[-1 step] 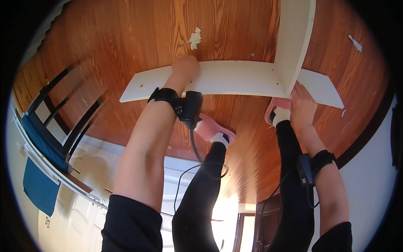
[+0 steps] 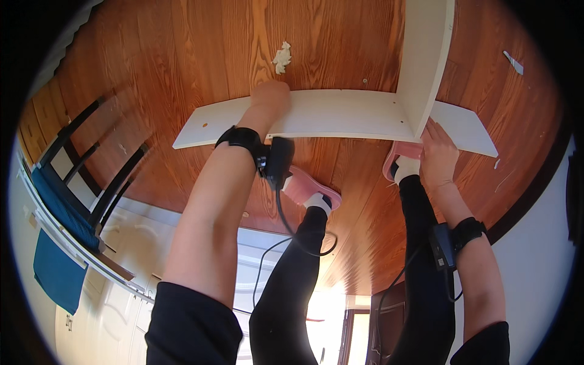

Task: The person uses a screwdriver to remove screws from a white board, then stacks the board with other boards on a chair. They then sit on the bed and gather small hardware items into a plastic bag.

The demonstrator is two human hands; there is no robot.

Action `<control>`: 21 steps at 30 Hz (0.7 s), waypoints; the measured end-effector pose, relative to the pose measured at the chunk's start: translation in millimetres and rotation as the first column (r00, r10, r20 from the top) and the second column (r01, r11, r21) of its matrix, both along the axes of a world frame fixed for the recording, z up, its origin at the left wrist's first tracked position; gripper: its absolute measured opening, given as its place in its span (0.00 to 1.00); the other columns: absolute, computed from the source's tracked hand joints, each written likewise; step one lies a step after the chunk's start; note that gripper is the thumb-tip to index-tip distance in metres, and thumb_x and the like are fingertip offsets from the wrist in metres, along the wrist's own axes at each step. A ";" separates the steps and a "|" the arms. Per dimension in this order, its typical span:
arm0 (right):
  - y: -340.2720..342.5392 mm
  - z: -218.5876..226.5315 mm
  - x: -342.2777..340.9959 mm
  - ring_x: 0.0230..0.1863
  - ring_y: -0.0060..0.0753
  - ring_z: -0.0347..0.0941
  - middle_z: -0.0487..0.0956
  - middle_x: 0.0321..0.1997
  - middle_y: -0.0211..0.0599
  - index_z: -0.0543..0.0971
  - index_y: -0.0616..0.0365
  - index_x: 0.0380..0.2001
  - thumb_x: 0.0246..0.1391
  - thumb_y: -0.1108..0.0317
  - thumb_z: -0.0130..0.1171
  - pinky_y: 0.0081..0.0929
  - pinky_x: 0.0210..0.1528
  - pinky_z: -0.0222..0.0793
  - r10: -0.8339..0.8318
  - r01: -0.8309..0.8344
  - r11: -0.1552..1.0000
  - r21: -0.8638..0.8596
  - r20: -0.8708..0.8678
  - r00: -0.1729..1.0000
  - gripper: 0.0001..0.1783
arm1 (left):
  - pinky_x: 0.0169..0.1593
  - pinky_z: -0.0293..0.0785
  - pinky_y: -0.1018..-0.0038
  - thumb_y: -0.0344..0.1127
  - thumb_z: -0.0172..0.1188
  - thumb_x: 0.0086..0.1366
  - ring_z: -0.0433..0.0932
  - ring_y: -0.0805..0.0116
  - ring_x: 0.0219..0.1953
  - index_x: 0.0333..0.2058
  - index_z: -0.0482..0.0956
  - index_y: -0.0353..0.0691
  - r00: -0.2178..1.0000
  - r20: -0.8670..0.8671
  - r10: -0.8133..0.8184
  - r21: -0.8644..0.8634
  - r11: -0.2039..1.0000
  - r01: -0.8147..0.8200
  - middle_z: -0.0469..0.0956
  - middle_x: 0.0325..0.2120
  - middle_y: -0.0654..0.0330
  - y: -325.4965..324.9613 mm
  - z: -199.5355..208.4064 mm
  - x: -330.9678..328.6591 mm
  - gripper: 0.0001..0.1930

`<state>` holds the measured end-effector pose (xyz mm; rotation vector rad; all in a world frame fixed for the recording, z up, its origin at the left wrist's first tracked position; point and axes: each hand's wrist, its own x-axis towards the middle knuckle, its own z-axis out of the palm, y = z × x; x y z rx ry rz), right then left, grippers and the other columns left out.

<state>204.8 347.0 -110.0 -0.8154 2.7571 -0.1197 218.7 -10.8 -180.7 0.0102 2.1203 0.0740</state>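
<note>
Head view: near the right end of a flat white board (image 2: 340,112) on the wooden floor (image 2: 170,48), an upright panel (image 2: 423,55) is apparently being steadied by the right hand (image 2: 439,155) at its near bottom corner — the left hand (image 2: 270,98) is being held curled at the board's far edge; whether either is grasping cannot be told.

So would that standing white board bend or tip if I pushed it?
The upright white board probably wouldn't bend much: it shows no sag. It might tip sideways, since it looks thin; I can't tell whether it's fastened to the flat board below.
</note>
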 end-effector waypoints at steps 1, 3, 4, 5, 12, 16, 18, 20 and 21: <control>-1.0 -1.0 -0.9 0.51 0.37 0.75 0.78 0.51 0.37 0.78 0.61 0.42 0.42 0.80 0.54 0.28 0.49 0.74 -0.015 0.014 1.000 0.015 0.037 0.999 0.19 | 0.42 0.75 0.58 0.36 0.46 0.61 0.79 0.47 0.40 0.32 0.81 0.32 0.993 0.026 -0.119 0.031 0.993 0.118 0.80 0.34 0.44 -0.4 -4.7 -4.3 0.16; -0.5 -1.5 -1.4 0.51 0.37 0.75 0.78 0.51 0.37 0.78 0.61 0.41 0.43 0.79 0.54 0.28 0.50 0.74 0.005 -0.004 1.000 -0.018 0.047 0.999 0.18 | 0.42 0.75 0.58 0.36 0.46 0.61 0.79 0.47 0.39 0.31 0.81 0.31 0.990 0.097 -0.105 0.074 0.992 0.098 0.80 0.34 0.43 -8.7 -11.8 -5.6 0.17; -0.3 -2.2 -1.0 0.51 0.37 0.75 0.78 0.51 0.37 0.79 0.61 0.41 0.43 0.79 0.55 0.28 0.50 0.74 -0.024 0.025 1.000 -0.018 0.059 0.998 0.18 | 0.42 0.75 0.58 0.36 0.46 0.61 0.79 0.47 0.39 0.31 0.81 0.30 0.984 0.143 -0.106 0.079 0.992 0.095 0.80 0.34 0.43 -11.2 -17.3 -6.9 0.17; 0.4 -2.0 -0.2 0.51 0.37 0.75 0.79 0.50 0.37 0.79 0.61 0.41 0.43 0.79 0.55 0.28 0.50 0.74 -0.004 0.005 1.000 -0.014 0.045 0.999 0.18 | 0.44 0.75 0.59 0.36 0.47 0.61 0.79 0.48 0.42 0.34 0.82 0.32 0.989 0.147 0.016 0.042 0.999 -0.023 0.80 0.37 0.45 -13.4 -21.2 -5.8 0.16; 0.9 -4.4 5.4 0.50 0.35 0.76 0.79 0.49 0.35 0.79 0.61 0.39 0.42 0.78 0.54 0.26 0.48 0.74 -0.016 0.015 0.999 -0.033 -0.014 1.000 0.16 | 0.46 0.74 0.61 0.36 0.46 0.62 0.78 0.46 0.44 0.38 0.81 0.31 0.951 0.308 -0.019 0.046 0.999 0.005 0.79 0.41 0.43 -15.3 -37.7 -12.6 0.17; -1.5 -3.5 5.0 0.50 0.36 0.76 0.80 0.48 0.36 0.79 0.61 0.39 0.42 0.78 0.54 0.27 0.49 0.74 -0.021 0.020 0.999 -0.037 -0.029 0.999 0.16 | 0.45 0.72 0.59 0.39 0.45 0.63 0.77 0.44 0.42 0.38 0.79 0.31 0.967 0.219 -0.131 0.215 0.973 0.084 0.78 0.40 0.43 -28.2 -33.3 -13.8 0.18; -2.0 -2.8 5.1 0.50 0.36 0.76 0.80 0.48 0.36 0.79 0.62 0.39 0.42 0.79 0.54 0.28 0.49 0.74 -0.036 0.036 0.999 -0.035 -0.020 0.999 0.16 | 0.45 0.72 0.58 0.39 0.45 0.64 0.77 0.44 0.41 0.40 0.78 0.30 0.972 0.202 -0.122 0.256 0.964 0.068 0.78 0.40 0.42 -33.3 -33.6 -13.6 0.19; -1.8 -2.7 5.2 0.50 0.37 0.76 0.80 0.48 0.37 0.79 0.62 0.39 0.42 0.78 0.54 0.28 0.49 0.74 -0.024 0.022 0.999 -0.044 -0.027 0.999 0.16 | 0.45 0.72 0.58 0.40 0.45 0.65 0.77 0.44 0.42 0.41 0.77 0.29 0.968 0.218 -0.124 0.251 0.966 0.067 0.78 0.40 0.42 -34.0 -36.0 -14.1 0.19; -1.4 -2.9 5.0 0.50 0.37 0.76 0.79 0.48 0.37 0.79 0.62 0.39 0.42 0.78 0.54 0.28 0.49 0.74 -0.034 0.033 0.998 -0.045 -0.021 0.999 0.16 | 0.46 0.72 0.58 0.41 0.44 0.65 0.77 0.45 0.42 0.41 0.77 0.29 0.966 0.226 -0.124 0.215 0.974 0.075 0.77 0.40 0.41 -32.9 -37.5 -15.3 0.19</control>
